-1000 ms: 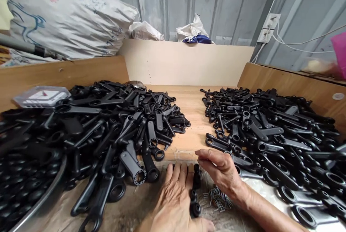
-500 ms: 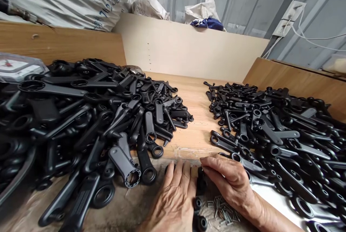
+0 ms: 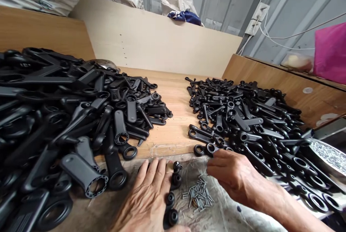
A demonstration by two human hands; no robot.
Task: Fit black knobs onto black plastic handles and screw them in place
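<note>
My left hand (image 3: 151, 192) lies flat on the worktop, fingers stretched forward and close together, with a tan wrap on the index fingertip. Along its right side runs a row of small black round-ended knobs (image 3: 173, 217), partly covered by the hand. My right hand (image 3: 235, 170) is closed, its fingers curled at the near edge of the right-hand pile, beside a black ring-ended lever (image 3: 211, 148). Whatever those fingers hold is hidden. Between the hands is a small heap of short metal pins (image 3: 200, 194) on a grey plastic-like sheet (image 3: 224, 210).
Black levers are heaped in a big pile (image 3: 81, 116) at left and another pile (image 3: 243, 116) at right. Wooden boards (image 3: 159, 41) wall the back and sides. A bowl of small metal bits (image 3: 328, 152) stands far right, below a pink object (image 3: 331, 52).
My right hand has moved away from the knobs by my left fingertips, rightward to the right pile's edge, uncovering knobs and pins. The view has turned right. My left hand stays flat.
</note>
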